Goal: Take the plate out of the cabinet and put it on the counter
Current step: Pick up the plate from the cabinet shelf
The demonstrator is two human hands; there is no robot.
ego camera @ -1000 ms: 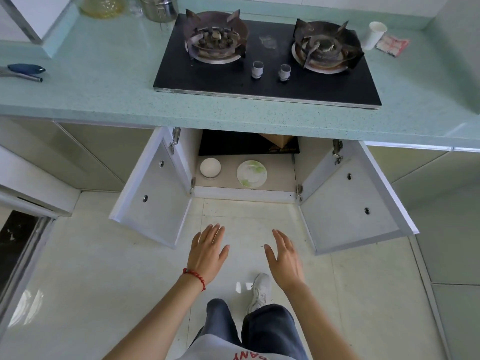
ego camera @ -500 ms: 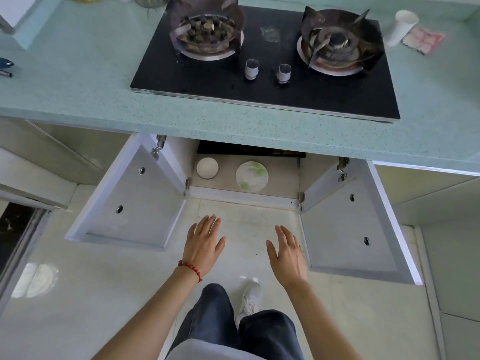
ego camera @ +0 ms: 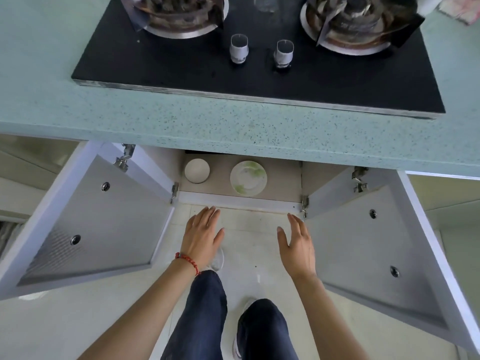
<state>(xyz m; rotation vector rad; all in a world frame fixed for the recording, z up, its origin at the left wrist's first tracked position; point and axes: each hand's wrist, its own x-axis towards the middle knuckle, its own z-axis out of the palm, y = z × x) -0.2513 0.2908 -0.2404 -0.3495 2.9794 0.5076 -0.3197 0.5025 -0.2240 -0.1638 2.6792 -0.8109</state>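
The floor [ego camera: 78,328] is of pale glossy tiles and reflects soft daylight. A black gas stove [ego camera: 259,71] with two burners and two knobs sits in the speckled green top. Beige cupboard fronts [ego camera: 441,193] stand at both sides, under this top.

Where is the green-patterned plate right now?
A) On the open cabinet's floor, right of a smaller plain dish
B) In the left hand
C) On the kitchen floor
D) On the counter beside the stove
A: the green-patterned plate lies on the cabinet floor, right of the plain dish, with both hands empty in front.
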